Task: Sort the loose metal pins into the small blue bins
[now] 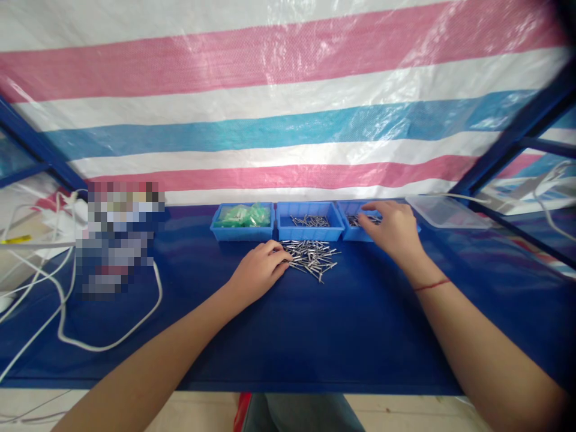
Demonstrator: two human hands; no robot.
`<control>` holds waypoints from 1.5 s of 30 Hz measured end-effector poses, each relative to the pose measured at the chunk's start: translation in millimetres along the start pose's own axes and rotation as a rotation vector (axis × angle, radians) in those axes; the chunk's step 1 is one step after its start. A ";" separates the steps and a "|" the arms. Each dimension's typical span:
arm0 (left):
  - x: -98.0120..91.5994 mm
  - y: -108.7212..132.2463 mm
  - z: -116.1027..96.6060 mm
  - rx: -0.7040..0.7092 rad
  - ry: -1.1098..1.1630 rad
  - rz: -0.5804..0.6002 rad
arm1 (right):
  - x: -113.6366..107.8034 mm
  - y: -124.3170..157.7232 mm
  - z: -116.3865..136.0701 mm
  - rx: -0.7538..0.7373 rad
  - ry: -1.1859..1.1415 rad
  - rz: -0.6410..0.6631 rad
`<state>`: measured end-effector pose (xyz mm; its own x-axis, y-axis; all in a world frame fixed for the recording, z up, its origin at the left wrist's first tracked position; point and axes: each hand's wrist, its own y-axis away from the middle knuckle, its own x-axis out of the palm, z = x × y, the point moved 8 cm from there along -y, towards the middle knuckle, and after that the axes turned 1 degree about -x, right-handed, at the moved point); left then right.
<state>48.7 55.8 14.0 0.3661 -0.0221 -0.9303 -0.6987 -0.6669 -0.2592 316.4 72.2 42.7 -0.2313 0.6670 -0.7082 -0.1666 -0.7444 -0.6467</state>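
Observation:
A loose pile of thin silver metal pins, like blind rivets (312,258), lies on the blue table in front of the bins. At the pile's left edge is my left hand (260,270), its fingers bent and closed together at the pins; whatever they pinch is hidden. My right hand (393,228) hovers over the right blue bin (346,211), thumb and fingers apart, with nothing visible between them. More metal pins show in that bin, partly covered by the hand. The middle blue bin (310,233) also holds several such pins.
On the left, a blue bin (245,236) holds green items in clear plastic. A clear plastic lid (450,213) lies at the back right. White cables (112,347) loop over the left side of the table (324,354). A striped sheet (288,138) hangs behind.

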 end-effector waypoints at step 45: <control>-10.5 -0.9 -14.3 -0.021 0.244 -0.178 | 17.1 50.8 125.8 -0.033 -0.911 0.377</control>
<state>54.2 45.9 27.7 0.6203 -0.0804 -0.7803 -0.5986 -0.6913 -0.4046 183.4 41.8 33.5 -0.9158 0.0969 -0.3897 0.0933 -0.8926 -0.4410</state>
